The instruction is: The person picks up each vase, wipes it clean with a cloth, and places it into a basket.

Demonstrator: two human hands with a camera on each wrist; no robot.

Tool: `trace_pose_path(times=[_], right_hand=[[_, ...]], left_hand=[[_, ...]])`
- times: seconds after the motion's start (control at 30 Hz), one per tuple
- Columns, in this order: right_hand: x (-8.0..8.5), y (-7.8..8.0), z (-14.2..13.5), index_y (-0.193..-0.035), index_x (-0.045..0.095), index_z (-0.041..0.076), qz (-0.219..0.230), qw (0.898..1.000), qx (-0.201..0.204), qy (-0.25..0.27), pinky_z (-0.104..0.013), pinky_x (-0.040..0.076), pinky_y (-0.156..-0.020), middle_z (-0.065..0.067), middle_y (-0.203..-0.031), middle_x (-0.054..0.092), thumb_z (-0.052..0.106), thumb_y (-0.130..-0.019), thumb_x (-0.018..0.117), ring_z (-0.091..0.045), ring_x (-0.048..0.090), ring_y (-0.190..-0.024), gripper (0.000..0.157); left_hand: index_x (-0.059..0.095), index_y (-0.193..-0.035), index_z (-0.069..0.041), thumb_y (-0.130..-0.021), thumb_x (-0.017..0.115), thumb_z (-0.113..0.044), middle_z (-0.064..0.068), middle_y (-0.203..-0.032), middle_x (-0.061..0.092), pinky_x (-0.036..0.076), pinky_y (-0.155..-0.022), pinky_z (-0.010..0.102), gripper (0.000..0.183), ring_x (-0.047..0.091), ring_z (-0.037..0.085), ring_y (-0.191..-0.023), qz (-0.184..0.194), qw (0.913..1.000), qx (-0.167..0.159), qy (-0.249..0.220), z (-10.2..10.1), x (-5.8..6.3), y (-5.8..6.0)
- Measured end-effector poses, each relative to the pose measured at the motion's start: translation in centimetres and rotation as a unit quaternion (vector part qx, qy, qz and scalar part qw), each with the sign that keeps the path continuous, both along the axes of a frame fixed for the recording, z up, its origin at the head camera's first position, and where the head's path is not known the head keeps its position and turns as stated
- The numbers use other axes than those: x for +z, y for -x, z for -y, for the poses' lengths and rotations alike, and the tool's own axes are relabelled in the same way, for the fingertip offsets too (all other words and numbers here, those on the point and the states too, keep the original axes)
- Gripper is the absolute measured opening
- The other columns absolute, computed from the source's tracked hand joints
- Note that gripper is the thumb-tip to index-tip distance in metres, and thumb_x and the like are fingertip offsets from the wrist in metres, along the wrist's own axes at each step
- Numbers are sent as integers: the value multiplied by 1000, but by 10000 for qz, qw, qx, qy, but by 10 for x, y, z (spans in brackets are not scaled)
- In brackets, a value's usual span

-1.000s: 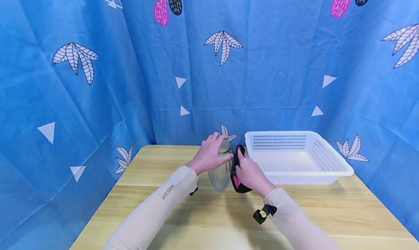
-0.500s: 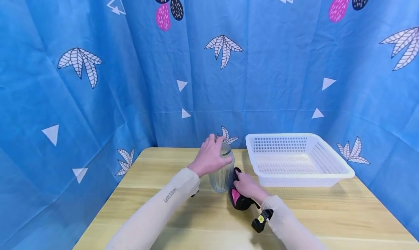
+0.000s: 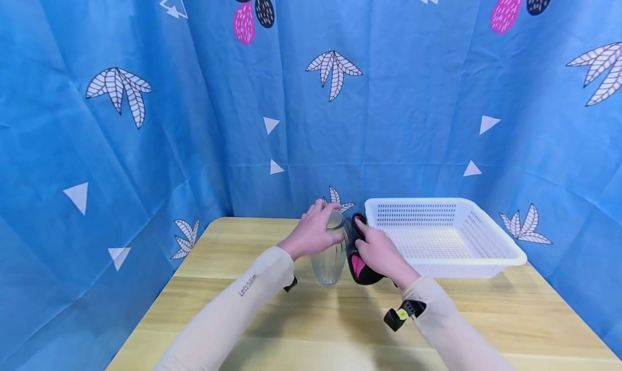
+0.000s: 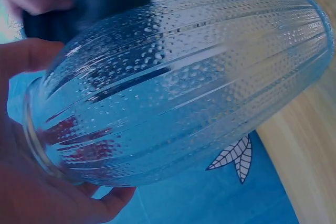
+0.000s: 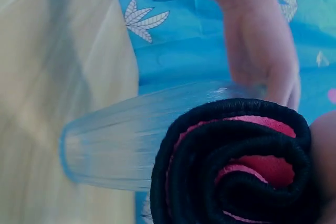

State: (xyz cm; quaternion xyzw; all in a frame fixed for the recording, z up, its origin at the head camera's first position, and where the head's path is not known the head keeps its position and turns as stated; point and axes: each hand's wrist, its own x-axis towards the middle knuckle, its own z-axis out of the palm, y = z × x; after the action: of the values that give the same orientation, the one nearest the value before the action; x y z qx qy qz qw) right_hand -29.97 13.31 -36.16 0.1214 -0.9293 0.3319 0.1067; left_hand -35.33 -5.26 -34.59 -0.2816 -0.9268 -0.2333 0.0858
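Observation:
A tall clear glass vase (image 3: 327, 264) stands upright on the wooden table, its sides ribbed and dotted with small bumps (image 4: 173, 82). My left hand (image 3: 313, 231) grips it round the rim from above, thumb on the near side and fingers on the far side. Just right of the vase, my right hand (image 3: 381, 251) holds a rolled piece of black fabric with a pink inner side (image 3: 365, 274). The right wrist view shows the coiled end of the roll (image 5: 233, 166), which overlaps the vase (image 5: 115, 140) there. Most of the right hand is hidden behind the roll.
A white perforated plastic basket (image 3: 449, 268) stands on the table to the right, close to the right hand. The wooden tabletop (image 3: 311, 333) reaches toward me. A blue patterned curtain (image 3: 413, 117) hangs behind and at both sides.
The right hand with the fabric roll came down toward me along the vase, then went back up and slightly right. The left hand has stayed on the vase's rim.

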Motion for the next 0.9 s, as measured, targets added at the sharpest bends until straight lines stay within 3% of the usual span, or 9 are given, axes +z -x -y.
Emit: trace_pose_path(times=[0.13, 0.23, 0.37, 0.47, 0.67, 0.8, 0.9], right_hand=[[9, -2, 4, -154, 38, 4, -625, 9980, -119, -33, -44, 51, -82, -27, -132, 61, 8, -94, 53, -29, 62, -94, 62], [3, 1, 7, -155, 35, 3, -768, 9967, -212, -137, -51, 52, -88, -29, -129, 61, 7, -94, 54, -36, 64, -104, 65], [-16, 10, 8, -154, 32, -4, -429, 9980, -336, -319, -52, 52, -90, -33, -126, 60, 8, -95, 53, -41, 65, -107, 63], [-36, 17, 9, -151, 33, -10, 20, 9993, -308, -231, -49, 53, -87, -35, -126, 61, 8, -97, 51, -36, 66, -103, 60], [-74, 21, 11, -144, 44, -13, 539, 9970, -77, -549, -51, 53, -85, -32, -122, 64, 9, -94, 53, -37, 68, -102, 55], [-85, 19, 11, -141, 48, -14, 546, 9953, -58, -802, -52, 52, -89, -31, -117, 67, 9, -93, 56, -41, 68, -105, 54], [-81, 16, 11, -144, 46, -11, 584, 9964, -73, -605, -53, 51, -93, -32, -123, 64, 9, -93, 54, -41, 66, -110, 55]], left_hand=[[45, -149, -20, -81, 73, -37, 4, -131, 46, 38, -95, 46, 75, 43, 24, -118, -166, 9998, -81, 46, -1, 0, 3], [46, -148, -21, -81, 73, -38, 2, -130, 47, 38, -93, 45, 74, 43, 24, -118, -253, 9996, -101, 51, -2, -1, 5], [46, -148, -21, -85, 70, -43, 4, -133, 48, 38, -93, 45, 71, 44, 23, -119, -312, 9994, -156, 6, -2, -1, 6], [45, -148, -21, -89, 67, -50, 3, -134, 49, 38, -95, 46, 69, 44, 24, -123, -381, 9991, -177, -17, -2, -2, 5], [43, -150, -18, -91, 61, -53, 5, -132, 45, 40, -95, 44, 71, 42, 24, -121, -589, 9981, 19, 159, -4, -5, 5], [40, -151, -16, -89, 54, -57, 9, -122, 42, 37, -85, 38, 76, 39, 24, -107, -905, 9934, 344, 617, -6, -6, 4], [41, -151, -18, -88, 51, -63, 8, -116, 44, 33, -80, 37, 78, 38, 24, -100, -1165, 9860, 611, 1024, -5, -8, 2]])
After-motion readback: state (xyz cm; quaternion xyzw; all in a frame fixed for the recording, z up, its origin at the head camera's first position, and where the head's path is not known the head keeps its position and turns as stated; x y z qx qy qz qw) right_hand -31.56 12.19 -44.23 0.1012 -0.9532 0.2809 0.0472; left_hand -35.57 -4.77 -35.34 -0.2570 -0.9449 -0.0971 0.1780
